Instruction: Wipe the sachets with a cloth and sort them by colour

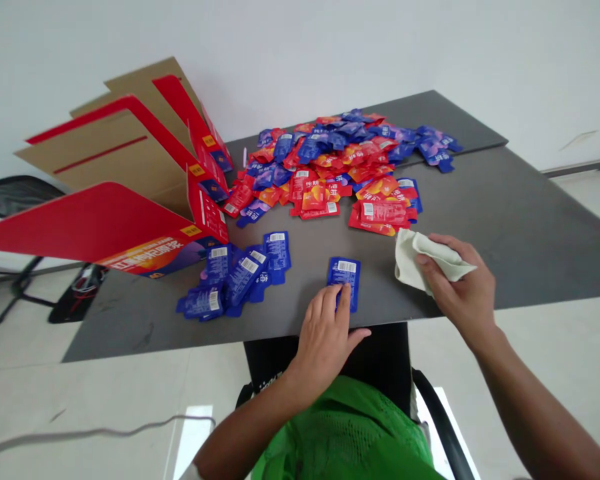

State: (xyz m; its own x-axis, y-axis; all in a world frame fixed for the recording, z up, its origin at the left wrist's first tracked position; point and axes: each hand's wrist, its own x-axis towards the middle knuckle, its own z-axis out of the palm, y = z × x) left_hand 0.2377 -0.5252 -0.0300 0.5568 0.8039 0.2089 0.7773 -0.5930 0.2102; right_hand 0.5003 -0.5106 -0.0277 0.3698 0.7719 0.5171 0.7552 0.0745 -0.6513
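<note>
Fingers of our left hand [325, 327] lie outstretched on the near end of a blue packet [347, 268], thumb spread apart, while our right hand [467, 287], to the right of that packet, has its fingers closed on a folded pale cloth [409, 265]. The blue packet lies flat on the grey surface [485, 213]. We see loose blue packets [245, 277] to its left, open red boxes [80, 230] farther left of it, and a heap of red and blue packets [314, 195] behind it.
</note>
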